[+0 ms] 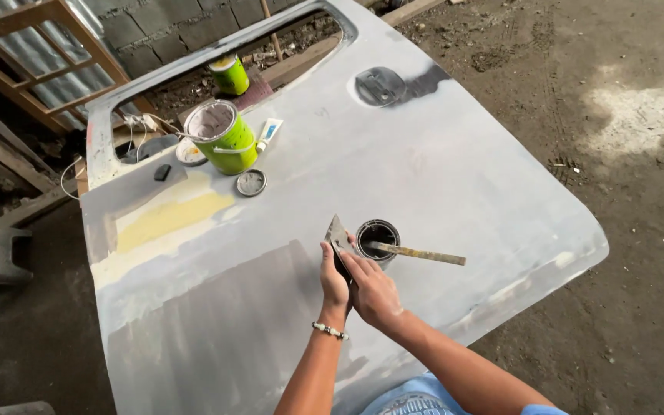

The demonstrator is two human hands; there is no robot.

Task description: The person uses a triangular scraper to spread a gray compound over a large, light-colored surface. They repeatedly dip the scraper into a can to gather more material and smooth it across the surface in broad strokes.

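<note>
Both hands [355,280] clasped on a flat grey putty spreader [338,234]; small round tin [377,234] just beside.

The scene is lit by soft, even daylight. A brighter, washed-out patch is seen on the dirt floor [639,115] at the far right, while the far left corner is left in deep shade. Little glare is thrown by the grey panel [439,177]. Mild wide-angle bending is noticed at the edges; focus is kept sharp throughout.

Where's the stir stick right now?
In the head view, the stir stick rests across the small dark can on the grey car door panel, just right of both hands.
</note>
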